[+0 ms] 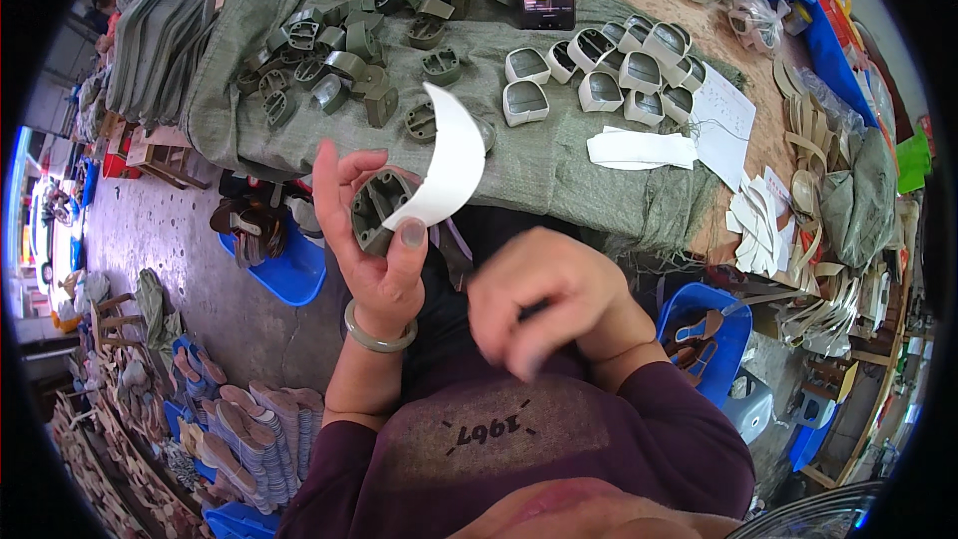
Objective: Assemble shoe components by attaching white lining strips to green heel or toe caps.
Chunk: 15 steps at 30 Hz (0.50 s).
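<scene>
Left hand (374, 240) – fingers clamped on one grey-green heel block (377, 208) with a white curved strip (444, 165) partly laid on it, held above the lap. Right hand (539, 299) – blurred, grip undeterminable. Wrapped heels (599, 65) fewer than bare heels (339, 60) on the cloth (519, 165).

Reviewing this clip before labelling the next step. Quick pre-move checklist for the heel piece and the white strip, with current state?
1. Left hand has the grey heel block in its grip: ok.
2. White crescent strip pinned on the block by the left thumb: ok.
3. Strip seated flush around the block: not ok, its upper end stands free.
4. Right hand ready: cannot tell, blurred, contents unseen.
5. More grey blocks within view on the green cloth: ok.
</scene>
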Motion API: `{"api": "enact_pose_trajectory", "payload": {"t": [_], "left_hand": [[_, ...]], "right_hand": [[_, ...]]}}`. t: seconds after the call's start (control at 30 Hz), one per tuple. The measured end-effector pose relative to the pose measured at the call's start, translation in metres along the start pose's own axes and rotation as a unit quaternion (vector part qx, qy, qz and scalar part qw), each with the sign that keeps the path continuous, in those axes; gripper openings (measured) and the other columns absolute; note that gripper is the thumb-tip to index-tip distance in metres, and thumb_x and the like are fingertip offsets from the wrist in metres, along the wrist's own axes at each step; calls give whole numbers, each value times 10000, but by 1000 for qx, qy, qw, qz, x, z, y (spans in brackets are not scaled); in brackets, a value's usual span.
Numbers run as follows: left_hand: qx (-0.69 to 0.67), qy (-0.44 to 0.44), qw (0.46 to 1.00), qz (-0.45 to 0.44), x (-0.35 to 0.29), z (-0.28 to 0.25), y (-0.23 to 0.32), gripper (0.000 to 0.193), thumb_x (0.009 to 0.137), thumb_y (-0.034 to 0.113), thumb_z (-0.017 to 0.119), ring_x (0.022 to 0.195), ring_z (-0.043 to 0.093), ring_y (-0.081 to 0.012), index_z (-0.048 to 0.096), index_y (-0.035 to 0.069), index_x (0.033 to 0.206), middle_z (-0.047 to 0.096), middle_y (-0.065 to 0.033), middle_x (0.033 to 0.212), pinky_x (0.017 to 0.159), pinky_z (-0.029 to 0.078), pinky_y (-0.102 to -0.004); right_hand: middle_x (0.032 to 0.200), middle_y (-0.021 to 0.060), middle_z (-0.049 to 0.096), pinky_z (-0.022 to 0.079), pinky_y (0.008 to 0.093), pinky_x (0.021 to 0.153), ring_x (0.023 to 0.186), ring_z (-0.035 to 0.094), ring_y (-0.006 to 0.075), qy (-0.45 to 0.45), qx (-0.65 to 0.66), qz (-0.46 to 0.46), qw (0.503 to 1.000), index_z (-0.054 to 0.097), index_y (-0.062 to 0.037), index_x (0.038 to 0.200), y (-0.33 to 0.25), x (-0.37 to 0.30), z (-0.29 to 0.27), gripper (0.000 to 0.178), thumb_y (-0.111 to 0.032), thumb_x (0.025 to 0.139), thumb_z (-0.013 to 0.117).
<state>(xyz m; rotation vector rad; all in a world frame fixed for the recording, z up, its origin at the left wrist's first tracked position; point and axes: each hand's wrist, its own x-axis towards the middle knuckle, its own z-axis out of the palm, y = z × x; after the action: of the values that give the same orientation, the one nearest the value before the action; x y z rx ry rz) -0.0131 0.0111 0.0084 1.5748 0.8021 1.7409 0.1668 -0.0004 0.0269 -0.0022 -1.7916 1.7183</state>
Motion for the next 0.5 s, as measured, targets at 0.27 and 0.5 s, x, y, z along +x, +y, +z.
{"api": "enact_pose_trajectory", "payload": {"t": [0.27,0.5], "left_hand": [[-28,-4,998,56,-4,11,15,1103,781,193,721,919,529,-207,-174,108,1420,450,-140,1111,822,459,-320],[-49,-33,998,-31,-15,12,13,935,723,103,765,998,531,-217,101,60,1380,476,-163,1139,868,449,-319]], "right_hand": [[1284,126,497,369,359,998,1189,479,212,325,50,31,944,457,16,1277,39,10,2,780,-238,634,818],[960,100,540,412,305,766,858,514,192,453,127,-122,874,597,-35,984,34,18,19,397,-191,672,787]]}}
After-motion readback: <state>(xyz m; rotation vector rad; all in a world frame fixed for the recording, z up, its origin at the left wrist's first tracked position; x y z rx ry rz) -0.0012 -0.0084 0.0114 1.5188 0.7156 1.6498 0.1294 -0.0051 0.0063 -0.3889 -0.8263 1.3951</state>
